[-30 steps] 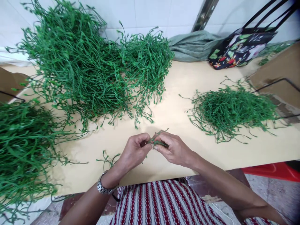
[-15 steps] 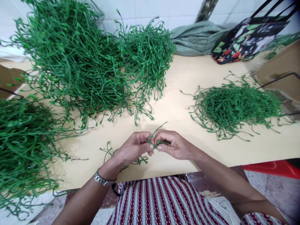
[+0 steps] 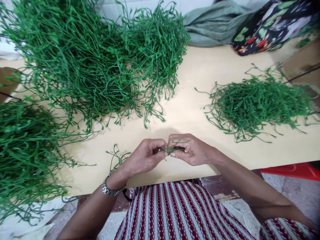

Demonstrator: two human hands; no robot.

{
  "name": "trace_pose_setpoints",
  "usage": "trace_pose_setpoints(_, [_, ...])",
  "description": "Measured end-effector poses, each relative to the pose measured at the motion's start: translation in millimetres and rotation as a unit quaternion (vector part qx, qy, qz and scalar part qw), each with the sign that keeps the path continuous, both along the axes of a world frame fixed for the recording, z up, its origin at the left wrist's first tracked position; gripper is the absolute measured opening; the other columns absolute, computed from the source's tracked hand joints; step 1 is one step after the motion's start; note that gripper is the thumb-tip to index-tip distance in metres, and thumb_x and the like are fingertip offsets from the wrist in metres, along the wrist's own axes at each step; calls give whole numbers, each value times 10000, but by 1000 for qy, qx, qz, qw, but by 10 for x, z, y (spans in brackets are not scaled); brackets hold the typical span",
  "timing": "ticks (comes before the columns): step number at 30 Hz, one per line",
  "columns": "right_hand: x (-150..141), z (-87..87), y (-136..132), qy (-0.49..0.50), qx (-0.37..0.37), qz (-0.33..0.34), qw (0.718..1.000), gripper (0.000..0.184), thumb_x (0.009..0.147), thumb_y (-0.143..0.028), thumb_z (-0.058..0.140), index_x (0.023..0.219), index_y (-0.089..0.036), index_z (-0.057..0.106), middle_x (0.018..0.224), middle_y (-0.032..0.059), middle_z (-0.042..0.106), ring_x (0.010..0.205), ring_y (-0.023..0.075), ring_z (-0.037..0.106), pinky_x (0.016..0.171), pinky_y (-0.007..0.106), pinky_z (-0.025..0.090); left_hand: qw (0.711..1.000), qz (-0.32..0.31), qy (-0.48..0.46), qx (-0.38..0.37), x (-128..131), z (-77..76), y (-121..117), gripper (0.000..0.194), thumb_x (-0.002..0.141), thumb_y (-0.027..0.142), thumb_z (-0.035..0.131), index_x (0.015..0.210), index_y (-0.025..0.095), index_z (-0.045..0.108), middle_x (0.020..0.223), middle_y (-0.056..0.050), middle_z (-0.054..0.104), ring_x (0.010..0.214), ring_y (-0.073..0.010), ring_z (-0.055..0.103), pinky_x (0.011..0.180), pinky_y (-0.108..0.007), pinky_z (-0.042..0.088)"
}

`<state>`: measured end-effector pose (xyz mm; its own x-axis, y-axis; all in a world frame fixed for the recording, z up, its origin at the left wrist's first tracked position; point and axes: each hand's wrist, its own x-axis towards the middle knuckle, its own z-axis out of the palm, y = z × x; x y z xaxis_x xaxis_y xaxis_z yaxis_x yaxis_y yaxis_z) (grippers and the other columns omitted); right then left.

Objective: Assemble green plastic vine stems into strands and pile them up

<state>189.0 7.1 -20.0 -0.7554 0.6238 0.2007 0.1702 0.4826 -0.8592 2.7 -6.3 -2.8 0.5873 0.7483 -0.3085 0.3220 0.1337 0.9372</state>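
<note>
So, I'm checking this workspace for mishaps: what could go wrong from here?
The left pile partly overhangs the near edge of the table, so some of it might slide off. The watch sits close to a few loose stems and could snag them. The thin stems pinched between the left hand and right hand might bend or break.

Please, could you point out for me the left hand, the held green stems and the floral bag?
Left hand [image 3: 145, 156]: head view, middle of the back of the hand.
Held green stems [image 3: 172, 147]: head view, visible middle of the small bunch.
Floral bag [image 3: 269, 30]: head view, its printed side.
</note>
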Motion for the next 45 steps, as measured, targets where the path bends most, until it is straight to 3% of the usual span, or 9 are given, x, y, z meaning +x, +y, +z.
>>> trace_pose_setpoints(4, [38, -44, 25, -16, 9, 61, 998, 120, 813, -115, 457, 711, -170, 428, 677, -9, 413, 596, 98, 382, 547, 224, 324, 989, -65, 61, 117, 0, -12, 8, 165, 729, 114, 441, 574, 157, 406, 582, 30, 387, 559, -90, 341, 531, -226, 278])
trace_pose_setpoints(7, [63, -54, 42, -41, 16, 93, 995, 116, 807, -116, 446, 713, -176, 415, 698, 2, 418, 615, 105, 393, 561, 230, 334, 980, -122, 85, 129, -5, -22, 8, 124, 741, 105, 417, 635, 156, 458, 605, 21, 431, 579, -100, 376, 559, -235, 295])
trace_pose_setpoints(14, [85, 59, 103, -66, 10, 146, 987, 134, 738, -43, 414, 753, -168, 460, 681, -2, 423, 593, 104, 378, 551, 225, 324, 989, -129, 54, 51, 13, -51, -9, 113, 745, 100, 404, 662, 154, 458, 615, 32, 381, 567, -91, 343, 530, -223, 281])
trace_pose_setpoints(21, [97, 72, 156, -106, 36, 184, 977, 238, 600, 36, 402, 706, -170, 459, 673, -10, 397, 579, 101, 361, 544, 224, 312, 991, -104, -38, -76, -23, -69, -22, 137, 748, 171, 453, 623, 161, 399, 594, 46, 329, 540, -79, 288, 507, -225, 248])
trace_pose_setpoints(25, [143, 40, 177, -85, 76, 125, 986, 183, 729, -7, 392, 671, -170, 450, 660, -4, 382, 605, 113, 368, 559, 231, 317, 987, -88, -38, -130, -46, -66, -28, 163, 763, 208, 484, 626, 155, 414, 558, 53, 311, 510, -72, 261, 486, -228, 211])
trace_pose_setpoints(30, [122, 0, 120, -16, 32, 22, 999, 126, 865, -139, 404, 897, -136, 526, 762, 35, 516, 694, 120, 469, 642, 244, 390, 987, 54, -108, -111, -3, -109, -13, 163, 764, 260, 548, 670, 144, 481, 558, 51, 341, 498, -63, 268, 475, -216, 203])
trace_pose_setpoints(37, [-62, -65, -82, -5, -10, -155, 988, 159, 832, -231, 540, 956, -132, 557, 810, 38, 528, 688, 106, 492, 599, 219, 396, 958, 224, -156, -87, 91, -169, -40, 177, 708, 265, 647, 650, 130, 549, 580, 38, 397, 535, -63, 296, 495, -210, 223])
trace_pose_setpoints(41, [-127, -106, -116, 26, -76, -209, 975, 95, 785, -222, 607, 822, -135, 594, 700, -7, 501, 621, 84, 480, 558, 197, 380, 960, 231, -141, -67, 117, -179, -73, 156, 718, 256, 626, 653, 124, 573, 623, 21, 428, 567, -77, 357, 522, -219, 274])
trace_pose_setpoints(45, [-116, -123, -112, 33, -148, -203, 967, 81, 744, -195, 648, 750, -128, 602, 664, -19, 525, 594, 74, 491, 534, 179, 382, 981, 177, -75, 38, 102, -135, -93, 176, 752, 206, 559, 597, 125, 541, 593, 24, 404, 554, -82, 360, 518, -225, 284])
